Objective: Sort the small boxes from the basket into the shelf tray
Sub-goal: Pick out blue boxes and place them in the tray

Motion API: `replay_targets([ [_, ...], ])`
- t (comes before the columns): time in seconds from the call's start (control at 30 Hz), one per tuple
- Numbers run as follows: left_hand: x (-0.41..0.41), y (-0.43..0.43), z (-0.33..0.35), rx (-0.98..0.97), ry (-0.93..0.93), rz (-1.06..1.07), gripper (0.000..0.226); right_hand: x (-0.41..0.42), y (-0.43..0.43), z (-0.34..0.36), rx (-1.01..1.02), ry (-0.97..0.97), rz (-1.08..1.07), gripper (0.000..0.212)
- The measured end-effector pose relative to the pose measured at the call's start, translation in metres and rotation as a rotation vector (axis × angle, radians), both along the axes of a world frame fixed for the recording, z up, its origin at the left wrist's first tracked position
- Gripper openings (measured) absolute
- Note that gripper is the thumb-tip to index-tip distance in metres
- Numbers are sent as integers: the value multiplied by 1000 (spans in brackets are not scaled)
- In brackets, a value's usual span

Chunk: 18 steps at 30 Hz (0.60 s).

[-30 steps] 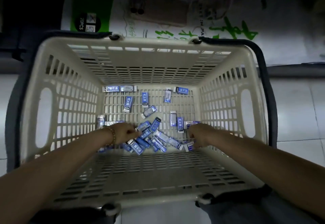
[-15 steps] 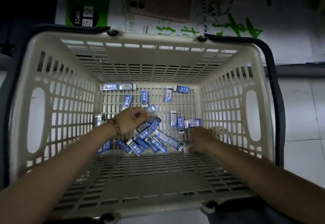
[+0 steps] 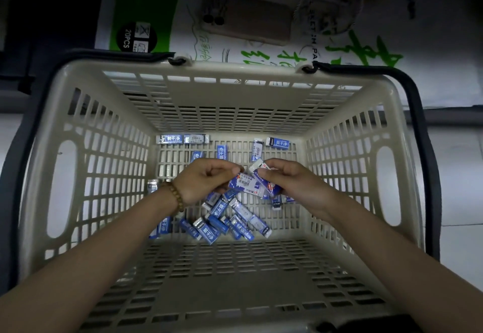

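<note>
A beige plastic basket (image 3: 99,165) with dark handles fills the view. Several small blue-and-white boxes (image 3: 224,223) lie scattered on its slotted floor, most in a heap near the middle. Both hands are raised above the heap and meet at the centre. My left hand (image 3: 206,181), with a bead bracelet on its wrist, pinches a small box (image 3: 244,182) with a barcode label. My right hand (image 3: 290,178) grips a bunch of small boxes (image 3: 269,188) that touches the left hand's box. No shelf tray is in view.
Behind the basket lies a white and green printed package (image 3: 261,32) marked 20PCS. Light floor tiles (image 3: 457,188) show at the right. More small boxes (image 3: 183,139) line the basket's far edge.
Both hands have lifted off the basket floor with boxes and come together at the centre. Earlier they were apart, picking among the heap. The camera has moved closer.
</note>
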<state>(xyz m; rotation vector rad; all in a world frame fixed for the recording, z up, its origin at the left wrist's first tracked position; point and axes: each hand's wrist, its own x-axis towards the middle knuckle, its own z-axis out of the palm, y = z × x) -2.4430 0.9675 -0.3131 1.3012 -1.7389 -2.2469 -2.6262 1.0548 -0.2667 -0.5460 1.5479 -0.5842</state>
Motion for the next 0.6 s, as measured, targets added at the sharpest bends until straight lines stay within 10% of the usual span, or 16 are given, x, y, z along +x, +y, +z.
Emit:
replay_targets([
  [0.23,0,-8,2,378,159,172,56,-26,1,6,21,103,-372,23],
  [0.6,-6,-3,18,235,148,-23,46,8,-4,3,-80,-230,-218,14],
])
